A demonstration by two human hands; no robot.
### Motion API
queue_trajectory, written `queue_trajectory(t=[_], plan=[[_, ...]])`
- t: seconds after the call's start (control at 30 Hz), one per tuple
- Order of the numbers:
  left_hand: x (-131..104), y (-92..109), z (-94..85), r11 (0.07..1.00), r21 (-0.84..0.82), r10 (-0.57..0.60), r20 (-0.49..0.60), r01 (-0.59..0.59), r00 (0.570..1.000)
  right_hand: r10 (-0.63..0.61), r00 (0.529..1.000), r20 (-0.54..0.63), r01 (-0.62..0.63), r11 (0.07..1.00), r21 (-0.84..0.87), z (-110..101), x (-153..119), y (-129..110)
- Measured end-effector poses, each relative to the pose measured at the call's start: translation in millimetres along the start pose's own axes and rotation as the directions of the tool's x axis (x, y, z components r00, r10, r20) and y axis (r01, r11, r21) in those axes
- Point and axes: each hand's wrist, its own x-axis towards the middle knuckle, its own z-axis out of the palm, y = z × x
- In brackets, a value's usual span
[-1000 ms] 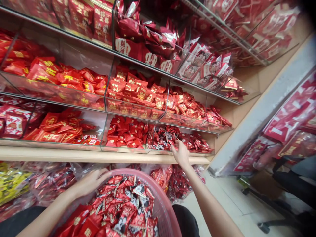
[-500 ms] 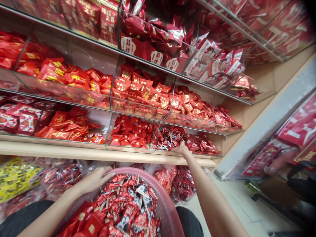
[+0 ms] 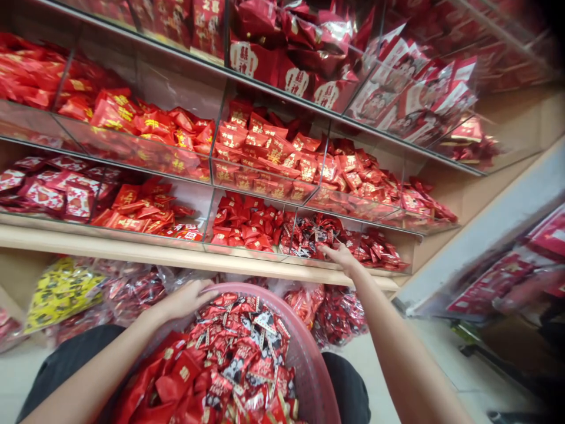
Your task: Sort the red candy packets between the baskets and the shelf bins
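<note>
A pink plastic basket point(image 3: 315, 359) sits between my knees, filled with small red, black and white packets point(image 3: 247, 347) and larger plain red packets point(image 3: 176, 377) on its left side. My left hand point(image 3: 189, 297) rests on the basket's far left rim, fingers wrapped over it. Out at the bottom shelf, my right hand point(image 3: 342, 256) is at the front edge of a bin of red and black packets point(image 3: 306, 235). Its fingers are partly spread, and I make out nothing held in them.
Clear-walled shelves point(image 3: 265, 191) of red packets rise in front. Below the wooden shelf edge point(image 3: 132, 247) lie bulging plastic bags, one of yellow packets point(image 3: 64, 291). A pale wall edge point(image 3: 477, 253) stands at the right, with hanging red packages point(image 3: 494, 282) beyond it.
The view has shifted, so the shelves appear further right and slightly higher. My right hand has opened a little at the bin's edge. My left hand stays on the basket rim.
</note>
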Motion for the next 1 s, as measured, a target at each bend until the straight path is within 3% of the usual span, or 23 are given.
queue_trajectory(t=[0.17, 0.3, 0.47, 0.57, 0.63, 0.7, 0.8, 0.9, 0.93, 1.0], plan=[[1.3, -1.2, 0.5, 1.0, 0.021, -0.01, 0.0, 0.01, 1.0, -0.014, 0.994, 0.111, -0.013, 0.97, 0.241, -6.9, -5.5, 4.4], [2.2, -3.6, 2.0, 0.999, 0.039, -0.017, -0.003, 0.017, 1.0, -0.044, 0.992, 0.117, -0.005, 0.919, 0.393, -11.2, -18.3, 9.0], [1.0, -4.1, 3.2, 0.997, 0.076, -0.009, 0.008, 0.008, 1.0, -0.1, 0.995, -0.022, 0.099, 0.892, 0.44, -19.2, -37.8, 7.0], [0.3, -2.8, 3.3, 0.997, 0.076, -0.013, 0.013, 0.012, 1.0, -0.221, 0.967, -0.128, 0.255, 0.854, 0.453, -19.7, -61.3, -2.6], [0.2, -1.7, 3.3, 0.996, 0.083, -0.017, 0.015, 0.016, 1.0, -0.389, 0.908, -0.152, 0.418, 0.833, 0.363, -13.5, -87.9, -10.4], [0.4, -0.9, 3.5, 0.995, 0.098, -0.022, 0.018, 0.02, 1.0, -0.573, 0.814, -0.096, 0.58, 0.789, 0.205, -1.1, -122.3, -16.8], [0.4, -0.9, 4.0, 0.993, 0.118, -0.023, 0.024, 0.02, 0.999, -0.758, 0.642, 0.114, 0.764, 0.644, -0.017, 24.2, -177.2, -20.3], [-0.3, -1.8, 4.1, 0.991, 0.131, -0.007, 0.019, 0.005, 1.0, -0.815, 0.418, 0.401, 0.904, 0.417, -0.096, 47.5, -218.3, -17.9], [-0.6, -2.1, 4.1, 0.99, 0.138, -0.002, 0.014, 0.0, 1.0, -0.804, 0.363, 0.471, 0.928, 0.357, -0.104, 53.6, -227.1, -16.3], [-1.2, -3.4, 4.2, 0.989, 0.15, 0.005, 0.007, -0.006, 1.0, -0.78, 0.301, 0.548, 0.952, 0.281, -0.122, 63.3, -237.8, -12.4]])
